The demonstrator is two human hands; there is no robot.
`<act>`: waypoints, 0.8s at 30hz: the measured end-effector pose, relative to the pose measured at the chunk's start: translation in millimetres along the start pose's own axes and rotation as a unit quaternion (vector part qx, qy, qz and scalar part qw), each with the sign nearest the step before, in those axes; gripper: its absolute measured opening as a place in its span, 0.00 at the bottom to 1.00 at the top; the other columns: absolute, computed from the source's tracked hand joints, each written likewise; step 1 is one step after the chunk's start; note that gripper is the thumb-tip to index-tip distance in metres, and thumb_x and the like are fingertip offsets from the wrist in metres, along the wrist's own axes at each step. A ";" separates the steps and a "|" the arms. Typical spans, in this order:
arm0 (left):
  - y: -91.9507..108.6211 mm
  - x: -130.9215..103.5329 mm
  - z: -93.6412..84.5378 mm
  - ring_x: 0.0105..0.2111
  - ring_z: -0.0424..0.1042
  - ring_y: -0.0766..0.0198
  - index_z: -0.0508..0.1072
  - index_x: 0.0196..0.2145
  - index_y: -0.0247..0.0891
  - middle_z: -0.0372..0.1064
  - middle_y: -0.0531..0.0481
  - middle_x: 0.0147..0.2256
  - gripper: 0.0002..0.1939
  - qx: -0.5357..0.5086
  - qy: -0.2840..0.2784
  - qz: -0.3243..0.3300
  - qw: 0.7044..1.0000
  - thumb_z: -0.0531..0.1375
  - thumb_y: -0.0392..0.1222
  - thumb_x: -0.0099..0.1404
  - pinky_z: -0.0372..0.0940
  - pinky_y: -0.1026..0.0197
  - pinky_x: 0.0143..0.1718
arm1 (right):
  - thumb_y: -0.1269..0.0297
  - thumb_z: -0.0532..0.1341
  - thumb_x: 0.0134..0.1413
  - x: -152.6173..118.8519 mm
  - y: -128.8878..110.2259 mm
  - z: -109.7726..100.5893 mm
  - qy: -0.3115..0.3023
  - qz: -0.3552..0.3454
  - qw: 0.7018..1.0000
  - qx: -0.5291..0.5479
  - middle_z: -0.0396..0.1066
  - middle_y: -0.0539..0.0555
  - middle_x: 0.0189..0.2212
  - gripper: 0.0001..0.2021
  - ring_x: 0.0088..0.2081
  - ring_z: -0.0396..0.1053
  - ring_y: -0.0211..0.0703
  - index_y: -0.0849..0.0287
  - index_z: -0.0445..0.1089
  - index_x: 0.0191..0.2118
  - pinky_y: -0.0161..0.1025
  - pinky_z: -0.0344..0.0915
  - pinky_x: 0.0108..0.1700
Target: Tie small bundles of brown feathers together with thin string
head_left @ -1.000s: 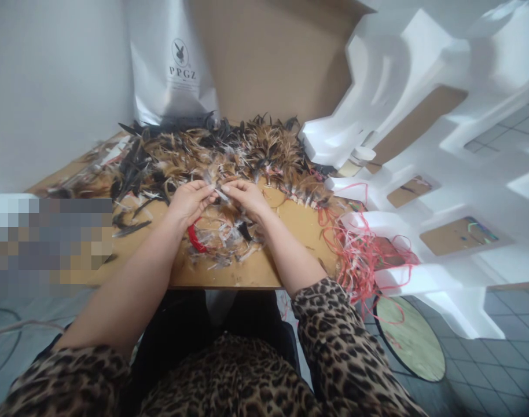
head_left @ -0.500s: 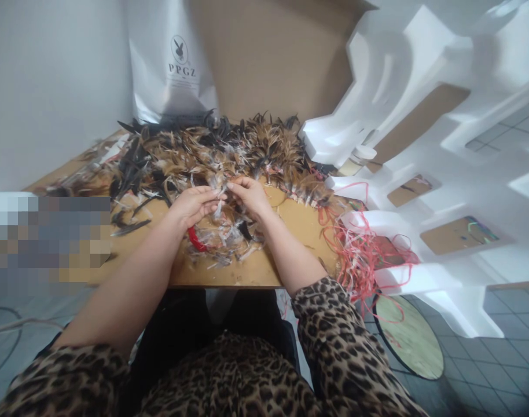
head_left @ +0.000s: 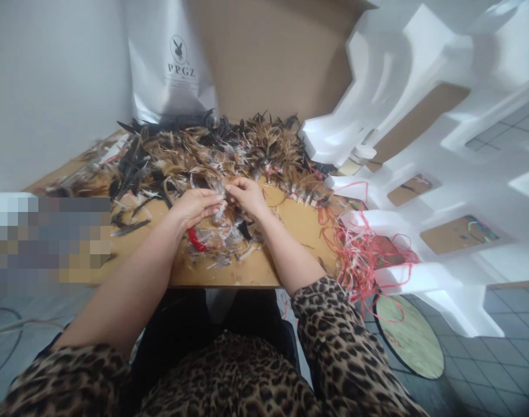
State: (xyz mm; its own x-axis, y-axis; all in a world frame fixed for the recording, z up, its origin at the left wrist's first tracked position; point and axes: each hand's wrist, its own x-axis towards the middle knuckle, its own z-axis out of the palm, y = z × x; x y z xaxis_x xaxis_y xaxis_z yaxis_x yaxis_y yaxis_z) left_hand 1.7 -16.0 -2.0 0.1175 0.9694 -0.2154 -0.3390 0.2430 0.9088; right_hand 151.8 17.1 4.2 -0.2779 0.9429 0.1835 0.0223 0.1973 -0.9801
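My left hand (head_left: 198, 207) is closed in a pinch on a small feather (head_left: 220, 189) with pale, fluffy down, above the middle of the table. Close beside it, my right hand (head_left: 246, 196) pinches at the same feather from the right, thumb against forefinger. Just behind both hands spreads a heap of brown and black feathers (head_left: 186, 147). Beneath them lies a pile of pale fluff and feather scraps (head_left: 225, 236), with a bright red piece (head_left: 197, 239) at its left side.
A tangle of red strings (head_left: 360, 255) hangs at the table's right edge, against white foam packing (head_left: 477, 174). Behind the heap stand a silver-white bag (head_left: 173, 92) and a cardboard panel (head_left: 273, 63). A round, pale green disc (head_left: 410, 336) sits low at right.
Both hands stay together over the fluff pile. My left hand has shifted very slightly down, and the fingers of both have moved a little around the feather.
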 end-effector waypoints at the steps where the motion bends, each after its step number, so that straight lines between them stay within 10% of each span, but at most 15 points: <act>1: -0.4 0.1 -0.1 0.21 0.71 0.69 0.73 0.26 0.27 0.72 0.42 0.23 0.03 0.007 0.000 0.002 1.000 0.63 0.29 0.50 0.67 0.72 0.23 | 0.56 0.62 0.44 0.2 0.4 0.3 -0.001 0.000 1.000 0.001 0.61 0.43 0.13 0.13 0.14 0.53 0.27 0.61 0.62 0.25 0.27 0.51 0.18; 8: 0.8 2.6 -2.0 0.20 0.70 0.71 0.72 0.24 0.28 0.72 0.43 0.23 0.02 -0.009 0.027 0.027 0.999 0.63 0.29 0.51 0.64 0.74 0.20 | 0.53 0.63 0.42 -3.1 -6.7 -2.4 -0.003 0.042 0.999 0.028 0.63 0.45 0.17 0.15 0.16 0.55 0.26 0.61 0.66 0.29 0.26 0.49 0.16; 13: 1.6 5.4 -5.1 0.19 0.69 0.73 0.72 0.24 0.27 0.70 0.45 0.21 0.01 -0.052 0.036 0.035 0.997 0.61 0.28 0.53 0.64 0.74 0.21 | 0.51 0.64 0.40 -11.3 -14.0 -7.1 -0.119 0.057 0.988 -0.075 0.60 0.44 0.15 0.18 0.16 0.53 0.26 0.63 0.68 0.28 0.27 0.49 0.18; 18: 0.3 7.7 -7.7 0.19 0.68 0.73 0.72 0.25 0.27 0.71 0.46 0.22 0.01 -0.049 0.051 0.053 0.996 0.61 0.30 0.52 0.62 0.74 0.19 | 0.53 0.65 0.37 -21.9 -17.2 5.6 -0.238 -0.015 0.947 -0.216 0.66 0.47 0.21 0.17 0.23 0.59 0.29 0.64 0.71 0.28 0.29 0.55 0.27; 24: -0.6 7.2 -7.3 0.17 0.66 0.74 0.73 0.25 0.28 0.71 0.47 0.22 0.04 -0.030 0.067 0.059 0.996 0.63 0.32 0.50 0.61 0.72 0.18 | 0.65 0.63 0.42 -26.2 -5.9 28.4 -0.231 -0.090 0.916 -0.316 0.69 0.48 0.23 0.07 0.26 0.61 0.30 0.63 0.73 0.27 0.30 0.55 0.31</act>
State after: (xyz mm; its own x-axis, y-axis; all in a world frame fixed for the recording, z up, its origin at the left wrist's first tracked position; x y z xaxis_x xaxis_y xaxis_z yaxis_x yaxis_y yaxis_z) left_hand -4.1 -8.9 -6.7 -0.0509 0.9860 -0.1586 -0.3978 0.1256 0.9088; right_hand 131.7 -16.3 2.9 -0.7056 0.6940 0.1432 0.4462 0.5921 -0.6710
